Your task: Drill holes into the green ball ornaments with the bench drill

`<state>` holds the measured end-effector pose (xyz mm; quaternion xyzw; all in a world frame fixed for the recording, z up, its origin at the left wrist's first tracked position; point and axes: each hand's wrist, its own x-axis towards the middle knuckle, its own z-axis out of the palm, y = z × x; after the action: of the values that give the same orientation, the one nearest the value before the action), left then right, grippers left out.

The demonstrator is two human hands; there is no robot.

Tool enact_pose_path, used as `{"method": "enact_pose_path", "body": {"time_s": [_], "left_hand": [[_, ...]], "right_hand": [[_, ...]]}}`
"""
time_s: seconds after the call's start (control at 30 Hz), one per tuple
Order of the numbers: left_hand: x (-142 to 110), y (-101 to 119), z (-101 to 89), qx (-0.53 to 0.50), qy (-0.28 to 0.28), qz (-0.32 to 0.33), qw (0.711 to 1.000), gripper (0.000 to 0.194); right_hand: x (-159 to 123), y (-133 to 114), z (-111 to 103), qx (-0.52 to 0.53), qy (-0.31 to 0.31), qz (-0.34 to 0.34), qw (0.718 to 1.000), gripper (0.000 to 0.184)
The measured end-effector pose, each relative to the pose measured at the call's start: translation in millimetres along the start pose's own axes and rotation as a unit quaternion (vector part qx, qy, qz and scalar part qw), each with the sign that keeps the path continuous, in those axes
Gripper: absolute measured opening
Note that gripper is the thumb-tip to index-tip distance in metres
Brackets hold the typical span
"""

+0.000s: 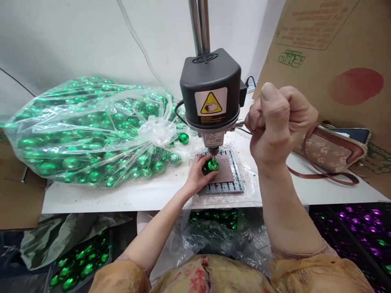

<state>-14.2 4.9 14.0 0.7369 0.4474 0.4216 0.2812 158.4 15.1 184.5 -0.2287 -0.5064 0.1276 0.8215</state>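
Note:
A small bench drill press (210, 91) with a black motor housing and a yellow warning label stands on the white table (122, 195). My left hand (198, 173) pinches a shiny green ball (211, 165) on the brown pad of the drill's base plate (226, 188), right under the bit. My right hand (279, 120) is raised beside the housing, closed in a fist round the drill's feed lever (241, 122), of which only a thin metal end shows.
A big clear plastic bag (88, 130) full of green balls lies on the table's left. A patterned purse (328, 150) lies at right before a leaning cardboard box (330, 61). Below the table are bags of green balls (82, 264) and purple ones (363, 228).

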Motion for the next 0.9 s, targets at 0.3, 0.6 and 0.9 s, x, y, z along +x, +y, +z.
{"method": "enact_pose_path", "body": {"time_s": [0.3,0.6,0.9], "left_hand": [[-5.6,-7.2,20.0,-0.042,0.061,-0.051,0.996,0.054],[-9.4,-4.6,24.2,-0.069,0.048,-0.036,0.996,0.053],[-9.5,-3.1,25.4,-0.107,0.055,-0.045,0.992,0.055]], "right_hand": [[0.2,0.7,-0.9,0.062,-0.01,-0.01,0.998,0.049],[-2.1,0.1,-0.5,0.012,-0.005,-0.021,1.0,0.049],[-20.4,6.7,-7.5,0.054,0.016,-0.056,0.997,0.056]]}}
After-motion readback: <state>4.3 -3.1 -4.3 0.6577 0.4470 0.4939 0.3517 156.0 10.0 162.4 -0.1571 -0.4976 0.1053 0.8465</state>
